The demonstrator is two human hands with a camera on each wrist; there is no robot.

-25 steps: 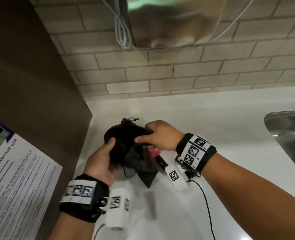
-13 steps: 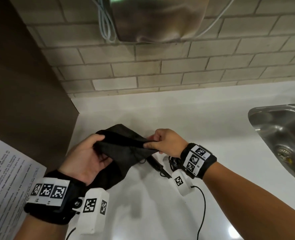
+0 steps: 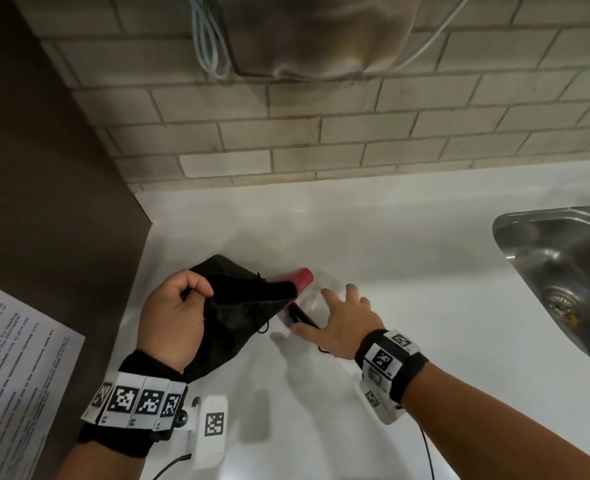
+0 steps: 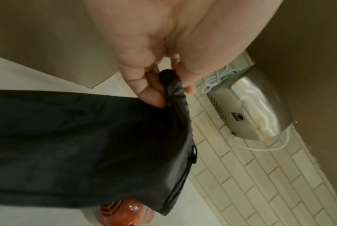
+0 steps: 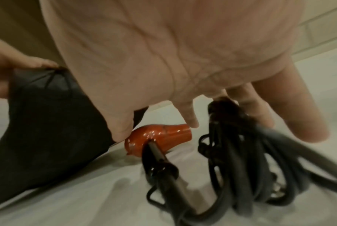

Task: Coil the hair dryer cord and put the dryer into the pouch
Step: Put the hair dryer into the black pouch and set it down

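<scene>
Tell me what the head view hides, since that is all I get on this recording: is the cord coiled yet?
Observer: Yes. The right wrist view shows the cord bundled in loops under the right hand.
Operator: Is that hand gripping it?
Observer: No, its fingers are spread straight over the coil.
Operator: How does the left hand hold the pouch?
Observer: The left hand pinches the gathered rim of the pouch between thumb and fingers.
Operator: Is the dryer inside?
Observer: No; the dryer lies on the counter beside the pouch.
</scene>
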